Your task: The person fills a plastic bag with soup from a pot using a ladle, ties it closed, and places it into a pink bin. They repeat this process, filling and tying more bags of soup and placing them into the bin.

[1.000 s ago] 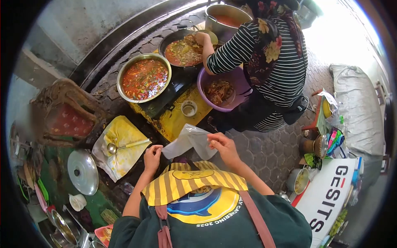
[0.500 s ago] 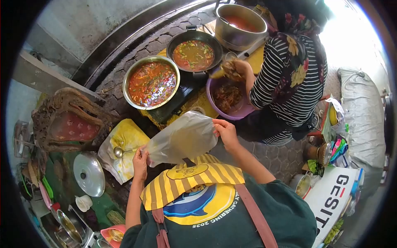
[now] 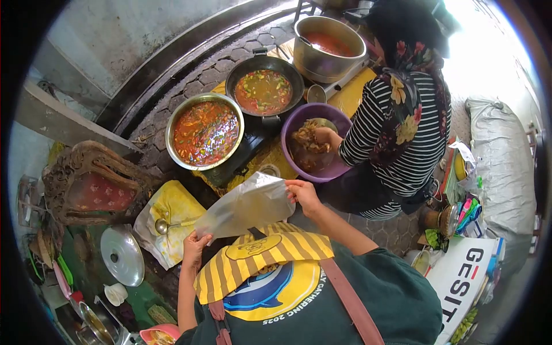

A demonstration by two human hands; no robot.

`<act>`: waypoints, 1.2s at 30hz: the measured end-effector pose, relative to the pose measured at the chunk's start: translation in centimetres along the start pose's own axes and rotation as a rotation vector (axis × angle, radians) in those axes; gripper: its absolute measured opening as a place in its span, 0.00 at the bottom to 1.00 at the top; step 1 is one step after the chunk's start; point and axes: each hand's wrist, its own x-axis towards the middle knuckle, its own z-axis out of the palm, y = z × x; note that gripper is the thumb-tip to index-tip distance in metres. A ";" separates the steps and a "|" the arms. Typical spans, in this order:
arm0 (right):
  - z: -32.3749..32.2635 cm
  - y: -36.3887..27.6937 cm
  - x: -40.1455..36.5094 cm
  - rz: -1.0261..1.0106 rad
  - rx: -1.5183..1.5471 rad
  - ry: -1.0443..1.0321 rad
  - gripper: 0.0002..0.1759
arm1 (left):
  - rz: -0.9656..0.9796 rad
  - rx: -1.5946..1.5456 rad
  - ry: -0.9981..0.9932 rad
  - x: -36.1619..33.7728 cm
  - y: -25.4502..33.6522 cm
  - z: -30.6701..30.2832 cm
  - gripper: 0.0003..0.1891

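A clear plastic bag [image 3: 248, 208] is stretched between my two hands, in front of my striped apron. My left hand [image 3: 195, 248] pinches its lower left corner. My right hand [image 3: 303, 196] grips the opposite end near the upper right. The bag looks flat, with nothing visible inside. Close to my left hand, a metal ladle [image 3: 162, 226] rests on a yellow-stained cloth [image 3: 175, 210]. Beyond the bag stand a metal pot of red soup [image 3: 206, 132] and a black wok [image 3: 265, 86] with broth and chopped vegetables.
A co-worker in a striped top [image 3: 397, 138] bends over a purple basin [image 3: 296, 164], one hand in the food. A tall pot [image 3: 330, 49] stands at the back. A carved chair [image 3: 103, 184] and pot lid [image 3: 122, 256] are at left, a lettered white box [image 3: 468, 282] at right.
The co-worker's hand has lowered from above the basin's left rim into the basin with the food. My hands still hold the bag, its far edge slightly lower. The view has shifted a little.
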 end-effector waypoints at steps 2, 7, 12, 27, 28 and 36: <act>-0.1 0.8 0.4 0.019 -0.052 -0.006 0.16 | 0.009 -0.042 0.086 0.0 -0.1 -0.4 0.14; -0.1 1.9 1.2 0.065 -0.108 -0.067 0.16 | 0.065 -0.123 0.171 0.1 1.6 1.1 0.10; 0.9 2.7 -0.2 0.057 -0.262 -0.068 0.19 | 0.159 -0.226 0.301 0.5 1.1 1.4 0.09; 6.5 2.3 -3.2 -0.331 -0.568 -0.574 0.19 | 0.276 -0.185 0.342 1.9 0.6 8.5 0.07; 7.4 1.9 -3.7 -0.289 -0.523 -0.696 0.20 | 0.268 -0.174 0.287 1.8 1.5 9.8 0.07; 9.1 0.5 -6.7 -0.426 -0.635 -0.640 0.22 | 0.232 -0.151 0.106 1.6 1.7 13.2 0.09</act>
